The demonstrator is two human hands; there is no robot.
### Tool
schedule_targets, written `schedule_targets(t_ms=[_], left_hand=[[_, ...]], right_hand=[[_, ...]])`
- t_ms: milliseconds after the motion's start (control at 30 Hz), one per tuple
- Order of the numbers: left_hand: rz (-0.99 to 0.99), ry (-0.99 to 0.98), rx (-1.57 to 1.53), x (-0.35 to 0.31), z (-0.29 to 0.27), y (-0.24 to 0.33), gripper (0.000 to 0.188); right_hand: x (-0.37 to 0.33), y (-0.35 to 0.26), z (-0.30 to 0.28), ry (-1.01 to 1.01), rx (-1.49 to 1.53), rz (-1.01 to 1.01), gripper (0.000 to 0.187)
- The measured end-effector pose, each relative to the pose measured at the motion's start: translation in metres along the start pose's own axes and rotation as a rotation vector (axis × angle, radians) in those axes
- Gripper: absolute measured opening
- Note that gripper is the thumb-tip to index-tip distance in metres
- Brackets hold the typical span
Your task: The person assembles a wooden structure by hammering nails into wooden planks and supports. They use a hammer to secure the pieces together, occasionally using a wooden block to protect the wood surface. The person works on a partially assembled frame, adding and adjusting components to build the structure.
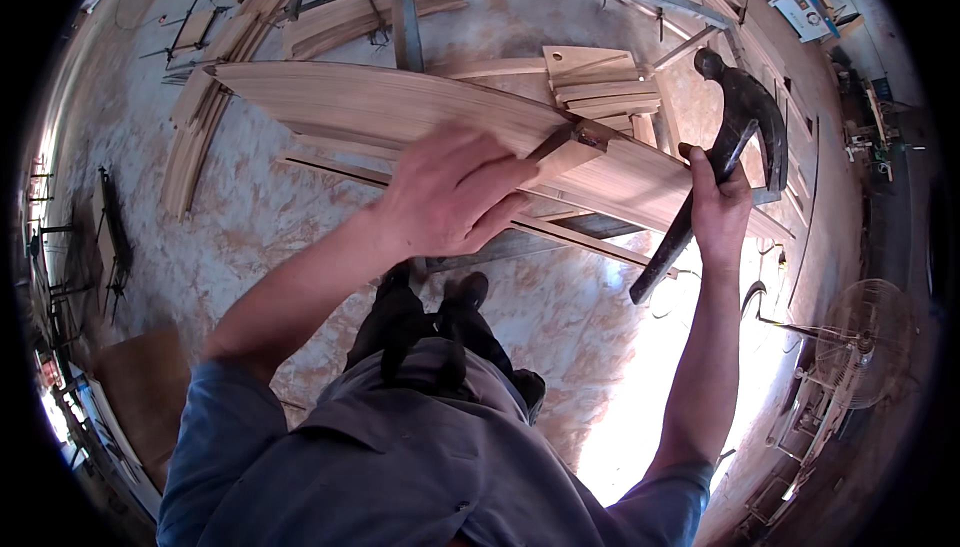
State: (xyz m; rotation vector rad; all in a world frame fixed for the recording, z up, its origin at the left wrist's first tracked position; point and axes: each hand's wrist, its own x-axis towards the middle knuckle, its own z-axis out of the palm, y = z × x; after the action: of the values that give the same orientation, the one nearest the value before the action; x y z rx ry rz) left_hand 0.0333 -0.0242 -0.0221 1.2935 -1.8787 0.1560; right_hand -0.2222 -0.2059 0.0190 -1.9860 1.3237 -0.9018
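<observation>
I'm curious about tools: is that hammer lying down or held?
Held: the right hand grips the hammer, with the thumb across its dark handle.

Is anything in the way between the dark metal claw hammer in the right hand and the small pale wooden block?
Nothing visible stands between the dark metal claw hammer and the small pale wooden block. The left hand is on the block's left, away from the hammer, in this view.
</observation>
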Motion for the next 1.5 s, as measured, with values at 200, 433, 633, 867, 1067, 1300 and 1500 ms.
schedule_targets(t_ms=[200, 433, 633, 867, 1067, 1300, 1500], left_hand=[[-0.290, -0.551, 0.218, -0.135, 0.105, -0.033, 0.045], [-0.567, -1.023, 0.041, -0.126, 0.134, -0.065, 0.038], [-0.490, -1.131, 0.074, -0.118, 0.139, -0.068, 0.044], [-0.476, -1.066, 0.045, -0.141, 0.148, -0.083, 0.025], [-0.453, -1.013, 0.220, -0.140, 0.129, -0.077, 0.029], [-0.548, -1.003, 0.121, -0.110, 0.086, -0.048, 0.042], [-0.362, -0.858, 0.164, -0.061, 0.006, -0.012, 0.034]], right_hand=[[0.008, 0.026, -0.009, -0.088, 0.041, -0.056, 0.029], [0.009, 0.019, -0.016, -0.153, -0.042, -0.012, 0.036], [0.010, 0.021, -0.016, -0.143, -0.034, 0.002, 0.035], [0.010, 0.031, -0.014, -0.116, -0.036, -0.044, 0.030], [0.005, 0.001, -0.008, -0.052, -0.028, 0.007, 0.031], [0.005, 0.007, -0.015, -0.105, 0.085, 0.065, 0.030], [0.015, 0.008, -0.019, -0.116, 0.175, 0.106, 0.028]])
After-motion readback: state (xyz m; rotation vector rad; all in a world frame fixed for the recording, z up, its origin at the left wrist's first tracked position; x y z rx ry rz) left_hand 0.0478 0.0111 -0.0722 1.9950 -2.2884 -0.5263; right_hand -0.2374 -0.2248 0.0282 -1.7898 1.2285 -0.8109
